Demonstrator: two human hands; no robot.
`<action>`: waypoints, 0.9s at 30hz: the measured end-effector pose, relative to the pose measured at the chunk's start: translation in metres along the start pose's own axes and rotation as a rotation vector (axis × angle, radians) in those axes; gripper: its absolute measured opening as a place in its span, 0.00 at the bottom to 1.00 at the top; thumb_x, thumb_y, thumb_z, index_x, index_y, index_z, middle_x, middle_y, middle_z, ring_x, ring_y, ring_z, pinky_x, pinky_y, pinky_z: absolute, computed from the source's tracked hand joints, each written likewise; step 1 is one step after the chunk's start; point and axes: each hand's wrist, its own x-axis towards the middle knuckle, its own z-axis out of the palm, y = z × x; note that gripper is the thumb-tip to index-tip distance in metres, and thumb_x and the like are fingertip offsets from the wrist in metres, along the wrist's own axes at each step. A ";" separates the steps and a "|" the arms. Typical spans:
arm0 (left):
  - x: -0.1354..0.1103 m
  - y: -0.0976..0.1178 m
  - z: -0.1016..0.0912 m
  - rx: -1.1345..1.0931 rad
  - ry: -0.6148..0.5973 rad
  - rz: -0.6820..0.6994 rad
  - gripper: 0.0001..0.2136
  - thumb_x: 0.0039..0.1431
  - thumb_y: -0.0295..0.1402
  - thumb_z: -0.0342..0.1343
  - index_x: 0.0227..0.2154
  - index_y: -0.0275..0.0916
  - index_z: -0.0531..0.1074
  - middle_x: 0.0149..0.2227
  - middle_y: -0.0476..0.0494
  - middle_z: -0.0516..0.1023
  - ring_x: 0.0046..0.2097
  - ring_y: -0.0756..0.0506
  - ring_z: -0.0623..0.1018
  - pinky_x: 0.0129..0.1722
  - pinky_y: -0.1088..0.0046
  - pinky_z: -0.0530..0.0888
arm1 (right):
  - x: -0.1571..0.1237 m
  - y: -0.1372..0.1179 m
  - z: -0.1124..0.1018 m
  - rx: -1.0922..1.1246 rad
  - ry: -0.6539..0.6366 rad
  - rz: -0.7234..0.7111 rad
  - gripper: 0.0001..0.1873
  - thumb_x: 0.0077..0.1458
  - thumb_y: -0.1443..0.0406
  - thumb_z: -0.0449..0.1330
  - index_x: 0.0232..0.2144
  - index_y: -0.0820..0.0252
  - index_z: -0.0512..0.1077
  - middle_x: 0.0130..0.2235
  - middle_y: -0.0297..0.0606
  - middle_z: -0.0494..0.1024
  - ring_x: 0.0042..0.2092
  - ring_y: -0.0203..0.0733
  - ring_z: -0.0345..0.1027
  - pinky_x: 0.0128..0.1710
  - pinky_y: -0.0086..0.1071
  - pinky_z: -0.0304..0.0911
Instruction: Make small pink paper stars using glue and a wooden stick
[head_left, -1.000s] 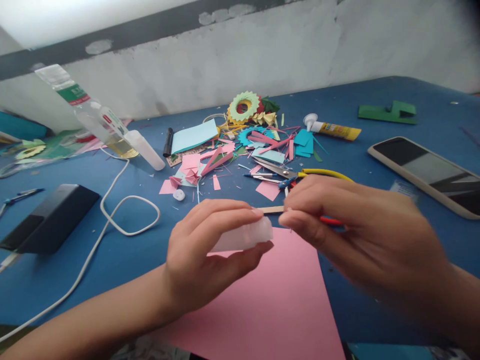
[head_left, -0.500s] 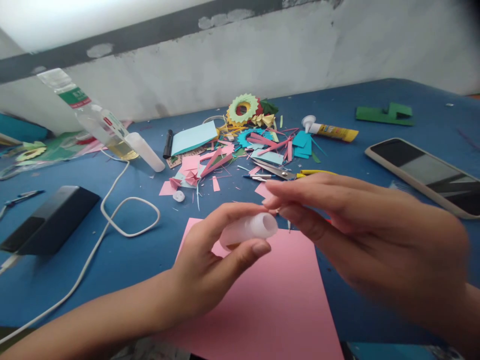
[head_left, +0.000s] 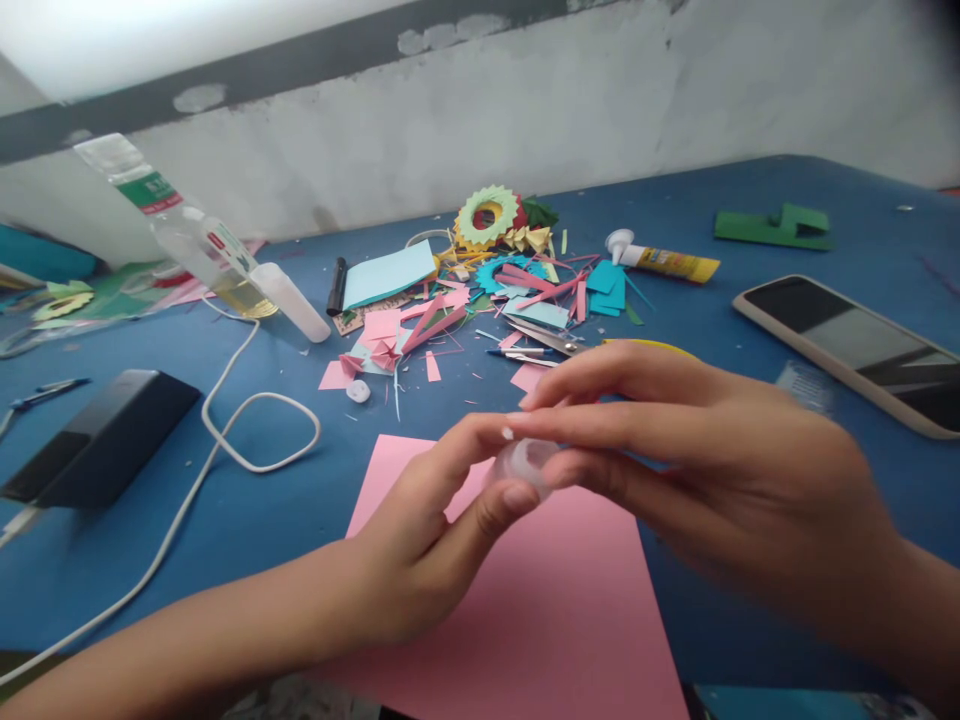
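Note:
A small translucent plastic bottle [head_left: 517, 462], its open mouth facing right, is gripped between the thumb and fingers of my left hand [head_left: 427, 530]. My right hand [head_left: 720, 470] closes on the mouth end, its thumb at the rim and its forefinger across the top. A tiny white speck [head_left: 508, 433] shows where the fingertips of both hands meet. The fingers cover much of the bottle. Beneath the hands lies a sheet of pink paper [head_left: 555, 610].
Paper scraps [head_left: 450, 310], scissors [head_left: 551, 338] and a pen [head_left: 517, 352] lie beyond my hands. At right are a phone [head_left: 847, 345] and a yellow glue tube [head_left: 667, 263]. A tall bottle [head_left: 180, 230], white cable [head_left: 184, 500] and black device [head_left: 105, 440] stand at left.
My right hand has moved left onto the bottle's mouth. The bottle has turned, so less of its side shows. The things on the table stay where they were.

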 end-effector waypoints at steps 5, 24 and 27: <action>0.000 -0.001 -0.002 0.026 0.002 0.005 0.09 0.65 0.34 0.44 0.46 0.42 0.62 0.42 0.49 0.71 0.42 0.52 0.71 0.40 0.79 0.68 | 0.002 -0.001 -0.002 -0.038 0.019 0.023 0.09 0.57 0.66 0.55 0.38 0.50 0.75 0.37 0.33 0.76 0.36 0.36 0.72 0.35 0.27 0.70; -0.003 -0.001 -0.003 -0.018 0.043 -0.026 0.09 0.64 0.34 0.45 0.46 0.42 0.62 0.44 0.46 0.72 0.45 0.49 0.73 0.43 0.76 0.69 | 0.005 -0.005 0.000 0.117 0.039 0.067 0.04 0.52 0.69 0.60 0.29 0.55 0.68 0.32 0.31 0.75 0.35 0.34 0.70 0.35 0.27 0.68; -0.003 -0.001 -0.002 0.001 0.061 -0.021 0.09 0.63 0.32 0.47 0.45 0.42 0.63 0.42 0.47 0.73 0.42 0.50 0.73 0.43 0.76 0.70 | 0.004 -0.004 0.003 0.129 0.034 0.082 0.05 0.53 0.69 0.59 0.28 0.55 0.66 0.30 0.30 0.74 0.35 0.33 0.70 0.37 0.28 0.67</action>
